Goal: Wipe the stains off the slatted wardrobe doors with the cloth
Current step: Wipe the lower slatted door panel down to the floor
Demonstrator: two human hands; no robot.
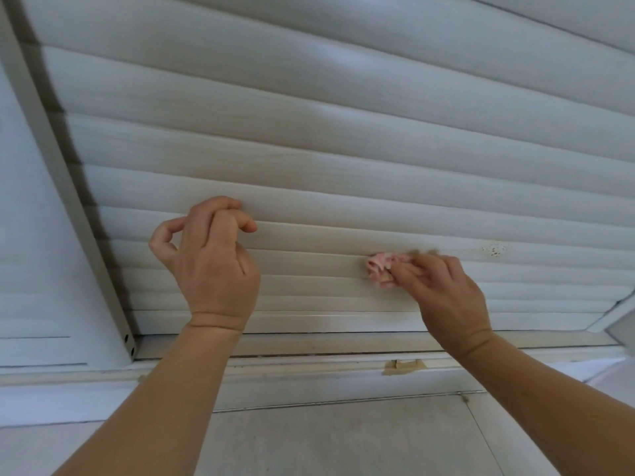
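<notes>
The white slatted wardrobe door [343,159] fills most of the view. My right hand [446,297] pinches a small crumpled pink cloth [381,267] and presses it against a low slat; hand and cloth are blurred by motion. A speckled stain [494,249] sits on the slats to the right of that hand. My left hand [213,259] is up against the slats at the left, fingers loosely curled with knuckles touching a slat, holding nothing.
A metal door frame post [62,173] runs down the left side to the bottom rail and track [309,348]. A piece of tan tape [405,367] is stuck on the track. Grey floor [343,441] lies below.
</notes>
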